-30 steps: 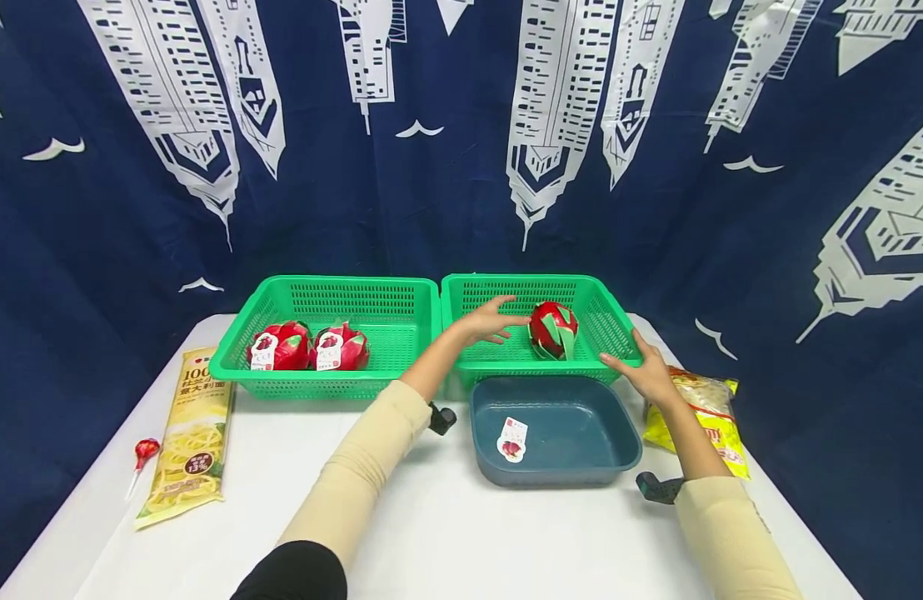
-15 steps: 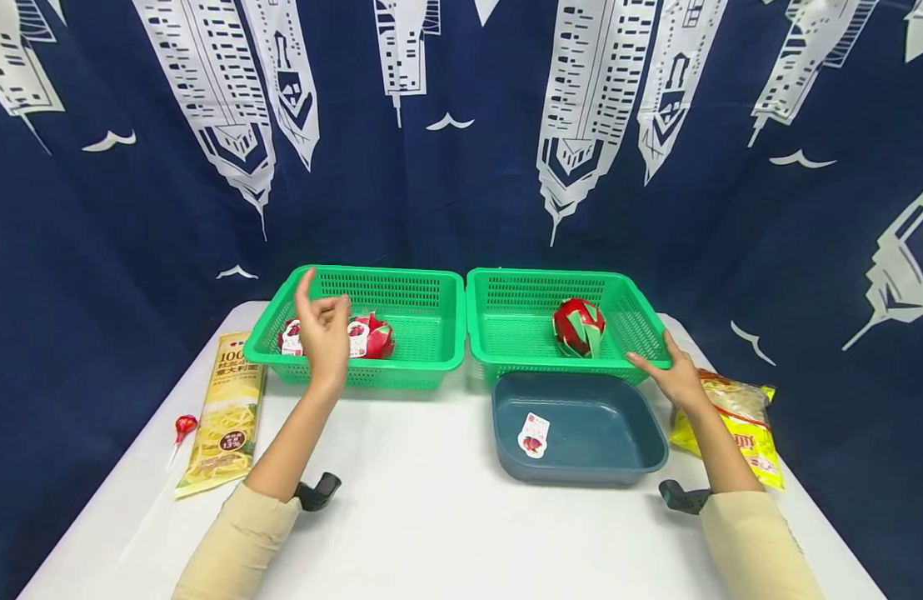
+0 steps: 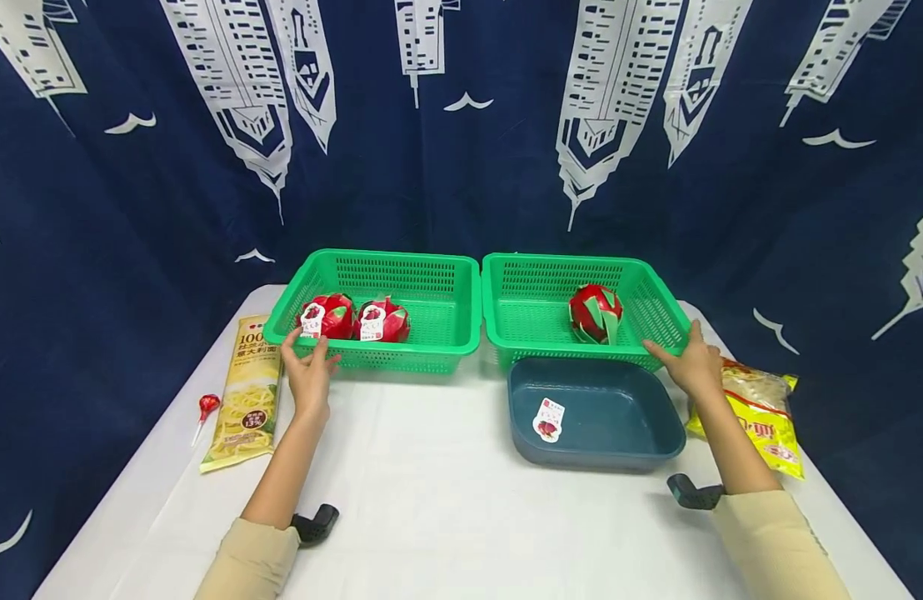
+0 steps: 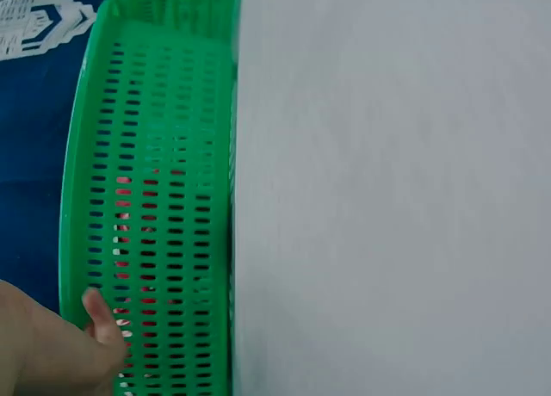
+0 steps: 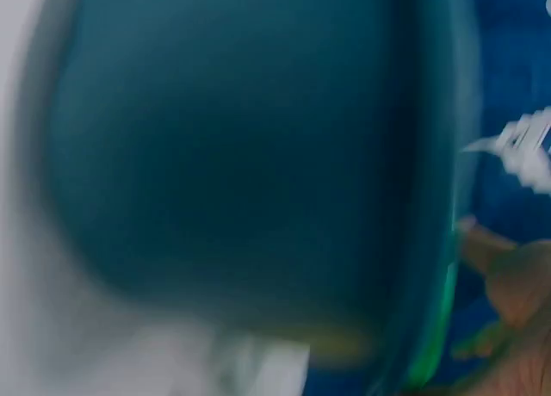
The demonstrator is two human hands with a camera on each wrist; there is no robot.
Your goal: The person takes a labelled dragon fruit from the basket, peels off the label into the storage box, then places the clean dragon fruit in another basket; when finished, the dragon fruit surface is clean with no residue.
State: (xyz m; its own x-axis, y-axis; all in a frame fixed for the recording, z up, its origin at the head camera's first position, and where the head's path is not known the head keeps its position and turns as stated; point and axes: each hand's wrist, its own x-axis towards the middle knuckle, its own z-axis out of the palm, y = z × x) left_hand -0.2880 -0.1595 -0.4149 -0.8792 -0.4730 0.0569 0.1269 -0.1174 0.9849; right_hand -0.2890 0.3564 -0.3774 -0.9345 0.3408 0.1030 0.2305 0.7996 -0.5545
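Observation:
In the head view, my left hand (image 3: 309, 377) is at the front left corner of the left green plastic basket (image 3: 461, 342). Its index finger reaches the rim; the left wrist view has the thumb (image 4: 101, 314) against the slotted front wall. Two red dragon fruits (image 3: 328, 315) with white labels lie in this basket. My right hand (image 3: 695, 367) grips the front right corner of the right green plastic basket (image 3: 499, 333), thumb at the front rim and fingers along the side. A single red dragon fruit (image 3: 596, 312) with green scales sits inside that one.
A dark blue-grey basin (image 3: 611, 417) with a label inside stands before the right basket. Farther right lies a yellow bag (image 3: 765, 425); at left are a noodle packet (image 3: 244, 400) and a red lollipop (image 3: 208, 406). A patterned navy curtain (image 3: 446, 183) hangs behind the table.
My left hand has left the right basket's fruit, swung left and lowered to the left basket's front corner. The right hand stays at its corner. The head view has shifted.

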